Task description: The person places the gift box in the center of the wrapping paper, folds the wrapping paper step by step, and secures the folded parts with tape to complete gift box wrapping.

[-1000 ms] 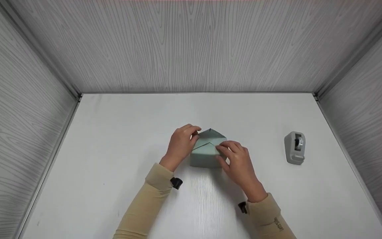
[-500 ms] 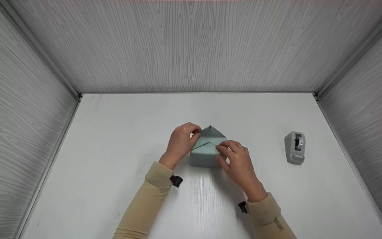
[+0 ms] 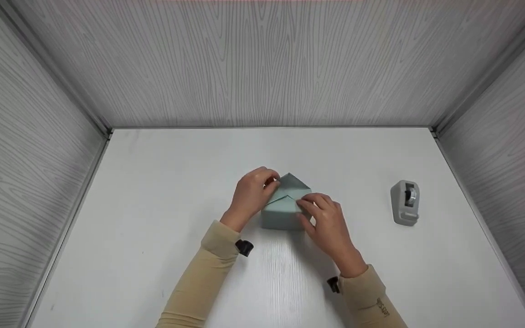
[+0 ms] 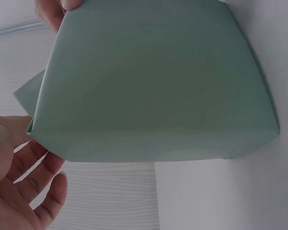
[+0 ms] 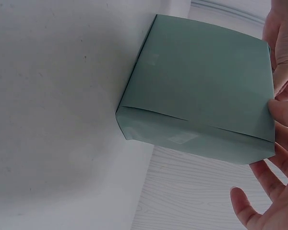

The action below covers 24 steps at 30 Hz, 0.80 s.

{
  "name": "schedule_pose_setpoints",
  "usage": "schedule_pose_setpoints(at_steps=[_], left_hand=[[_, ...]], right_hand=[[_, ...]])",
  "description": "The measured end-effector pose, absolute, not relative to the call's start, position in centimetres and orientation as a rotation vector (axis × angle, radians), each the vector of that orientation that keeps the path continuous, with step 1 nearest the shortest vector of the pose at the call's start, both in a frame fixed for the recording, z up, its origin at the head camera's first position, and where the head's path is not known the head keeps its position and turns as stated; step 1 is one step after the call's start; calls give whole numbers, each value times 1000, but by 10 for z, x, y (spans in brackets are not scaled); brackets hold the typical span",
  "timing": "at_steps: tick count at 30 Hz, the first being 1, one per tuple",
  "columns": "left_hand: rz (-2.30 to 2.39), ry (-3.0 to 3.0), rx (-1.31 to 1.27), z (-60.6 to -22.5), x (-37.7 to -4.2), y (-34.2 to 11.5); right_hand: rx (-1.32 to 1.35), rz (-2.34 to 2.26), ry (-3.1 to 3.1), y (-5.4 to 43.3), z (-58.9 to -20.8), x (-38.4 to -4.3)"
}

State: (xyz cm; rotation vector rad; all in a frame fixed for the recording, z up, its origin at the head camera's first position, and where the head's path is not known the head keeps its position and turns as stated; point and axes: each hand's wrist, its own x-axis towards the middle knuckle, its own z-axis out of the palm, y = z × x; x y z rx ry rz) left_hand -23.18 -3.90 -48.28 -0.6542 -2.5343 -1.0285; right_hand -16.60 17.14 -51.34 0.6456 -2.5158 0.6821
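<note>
A box wrapped in pale green paper (image 3: 280,220) sits on the table between both hands. Its far pointed flap (image 3: 292,182) stands raised, while the near pointed flap (image 3: 285,203) lies over the top. My left hand (image 3: 251,191) pinches the left edge of the far flap between thumb and curled fingers. With my right hand (image 3: 329,223), I hold the box's right side, fingertips on the near flap and thumb lower down. Plain green box sides fill the left wrist view. In the right wrist view, clear tape (image 5: 182,138) shows along a folded edge.
A grey tape dispenser (image 3: 405,203) with a roll in it stands to the right on the white table (image 3: 162,182). Grey wood-grain panels (image 3: 262,64) enclose the back and both sides.
The far flap has lifted a little from its earlier angle. My left hand has shifted slightly right and away from me along its edge. My right hand stays in place.
</note>
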Motion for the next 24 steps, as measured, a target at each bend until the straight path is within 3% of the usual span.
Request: schedule_pose_setpoints(at_steps=[24], left_hand=[[-976, -2472, -734, -474, -235, -31]], right_hand=[[654, 669, -2506, 171, -514, -167]])
